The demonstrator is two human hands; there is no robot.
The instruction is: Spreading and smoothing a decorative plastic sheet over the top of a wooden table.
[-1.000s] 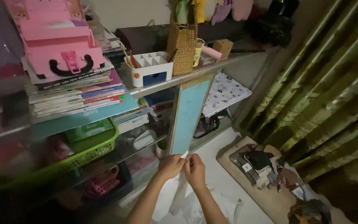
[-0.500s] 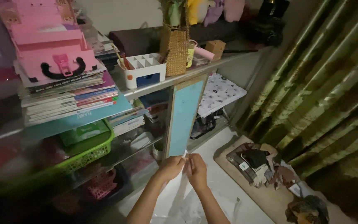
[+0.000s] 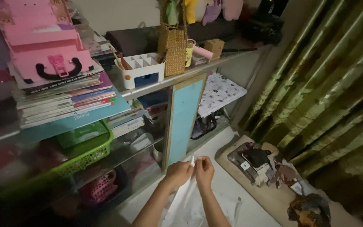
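Low in the head view, the left hand [image 3: 178,173] and right hand [image 3: 204,170] meet, each grip pinching the top edge of a white plastic sheet [image 3: 185,197] hanging below them. Just above stands a blue shelf panel [image 3: 184,115]; left, a green basket [image 3: 87,153].

A dim room in a home; a crowded shelf [image 3: 164,84] carries stacked books [image 3: 64,98], a pink toy case [image 3: 43,38] and a woven basket [image 3: 174,48]; green curtains [image 3: 328,84] hang beside it; clothes [image 3: 261,164] lie on the floor.
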